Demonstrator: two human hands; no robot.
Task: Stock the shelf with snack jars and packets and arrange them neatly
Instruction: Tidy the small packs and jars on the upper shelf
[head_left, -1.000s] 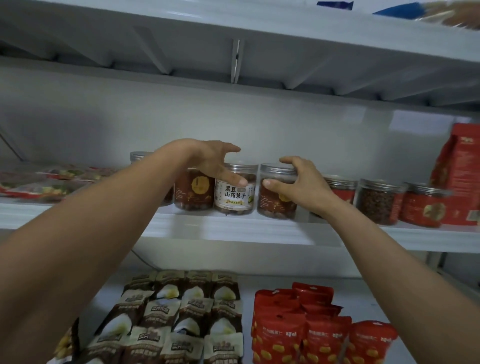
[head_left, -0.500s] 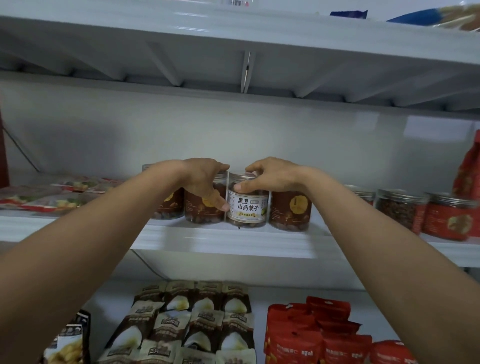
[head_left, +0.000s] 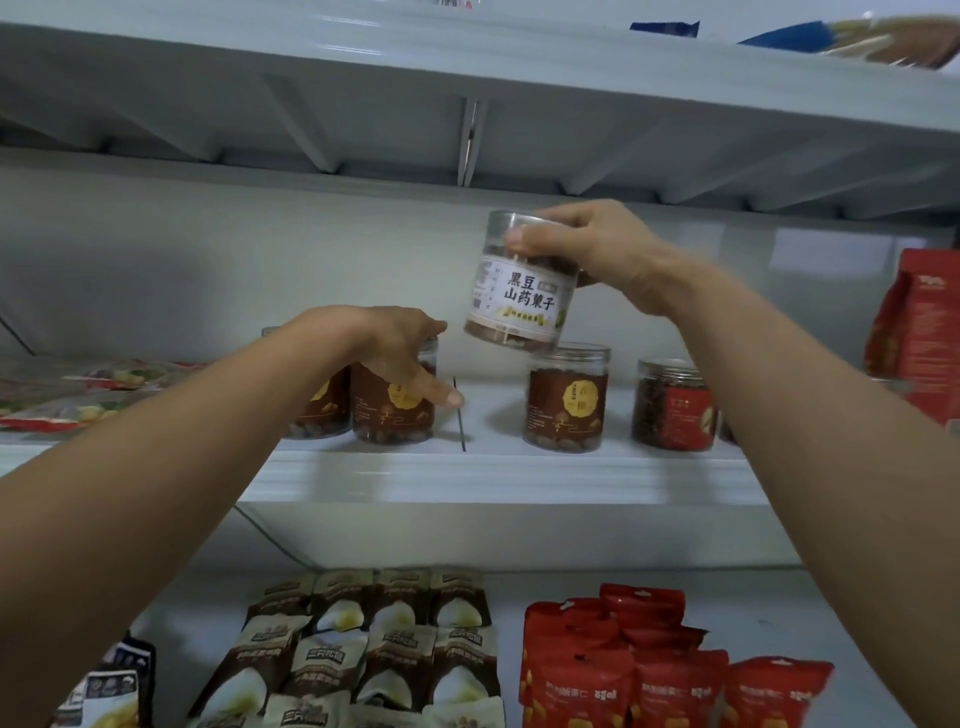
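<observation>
My right hand (head_left: 597, 249) is curled round the upper part of the white-labelled jar (head_left: 519, 296), fingers wrapped over the lid end and thumb across the front; the hold looks firm, and the jar hangs tilted, its base tipped down toward the shelf. Half a second ago this jar stood on the middle shelf (head_left: 493, 478), wedged between two brown jars, with that hand just settling on its lid; now it is lifted clear, hanging over the right-hand brown jar (head_left: 566, 400) and touching nothing but the hand. A bare gap shows where it stood.

My left hand (head_left: 400, 353) holds nothing; its fingers lie fairly straight over the lid and front of the left-hand brown jar (head_left: 392, 415), as they did a moment back, seemingly steadying it; a further brown jar (head_left: 322, 410) stands just behind that one.

I read this as pulling the odd label out of a matching row, so the sorting is under way, not finished; the white jar wants a new spot and the gap wants closing. Beyond, a red-labelled jar (head_left: 672, 408) stands apart to the right; on the shelf below lie brown packets (head_left: 363, 649) and red packets (head_left: 649, 665) in rows.
</observation>
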